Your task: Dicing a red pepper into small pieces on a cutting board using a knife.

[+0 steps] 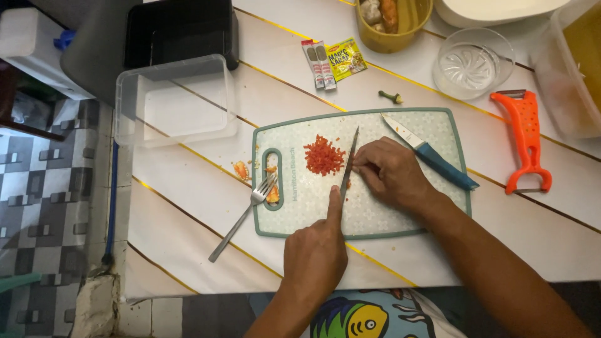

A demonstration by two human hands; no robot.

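Observation:
My left hand (315, 253) grips a slim knife (349, 159), index finger stretched along its spine, the blade tip pointing away across a pale green-rimmed cutting board (413, 216). My right hand (393, 172) rests palm down on the board just right of the blade, fingertips curled against it; whether they pin a small piece is hidden. A heap of finely chopped red pepper (323, 154) lies just left of the blade.
A second knife with a blue handle (438, 161) lies on the board's right side. A fork (244, 219) and orange scraps (241, 169) sit by the board's handle hole. Around are a clear plastic tub (175, 100), sachets (332, 59), glass juicer (472, 62) and orange peeler (526, 141).

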